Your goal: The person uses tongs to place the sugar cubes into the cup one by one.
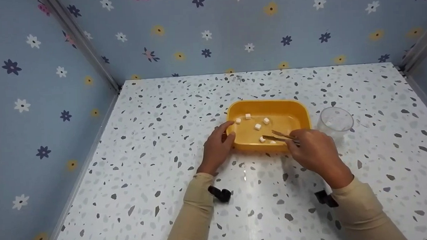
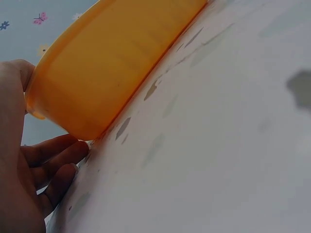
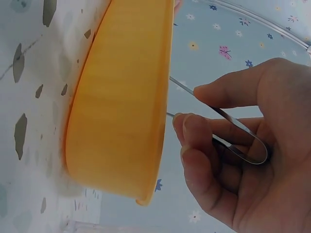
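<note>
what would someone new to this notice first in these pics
The bright yellow tray on the speckled white table, with small white cubes scattered inside, probably catches the eye first. Next come the metal tongs, held in the right grip with their tips over the tray's near side, and the clear cup standing to its right.
</note>
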Demonstrator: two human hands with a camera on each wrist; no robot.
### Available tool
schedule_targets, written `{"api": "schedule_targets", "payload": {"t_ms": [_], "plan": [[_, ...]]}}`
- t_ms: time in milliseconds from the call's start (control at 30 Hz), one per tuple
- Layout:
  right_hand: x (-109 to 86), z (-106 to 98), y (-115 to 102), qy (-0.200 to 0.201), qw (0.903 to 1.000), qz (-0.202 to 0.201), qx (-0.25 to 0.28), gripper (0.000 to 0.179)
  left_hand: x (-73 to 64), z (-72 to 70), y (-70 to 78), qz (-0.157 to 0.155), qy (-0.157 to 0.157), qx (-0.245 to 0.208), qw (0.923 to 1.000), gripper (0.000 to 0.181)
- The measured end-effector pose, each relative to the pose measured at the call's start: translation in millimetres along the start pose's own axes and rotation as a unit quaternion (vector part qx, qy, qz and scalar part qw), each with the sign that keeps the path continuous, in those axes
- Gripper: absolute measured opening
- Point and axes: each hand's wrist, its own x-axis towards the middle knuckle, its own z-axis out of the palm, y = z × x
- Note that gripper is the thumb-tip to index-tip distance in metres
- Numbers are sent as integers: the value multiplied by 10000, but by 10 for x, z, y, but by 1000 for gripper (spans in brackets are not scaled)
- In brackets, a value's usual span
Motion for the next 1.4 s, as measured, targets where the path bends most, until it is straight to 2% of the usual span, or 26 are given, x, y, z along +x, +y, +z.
{"api": "schedule_targets", "payload": {"t_ms": [533, 1067, 1400], "plan": [[-18, 65, -9, -115, 9999, -45, 77, 13, 0, 9, 8, -37, 37, 40, 10000, 41], [-3, 66, -18, -174, 9997, 165, -30, 11, 1, -3, 10, 84, 48, 94, 9999, 41], [-6, 99, -23, -196, 9996, 185, 55, 13, -6, 4, 22, -16, 34, 100, 9999, 41]]}}
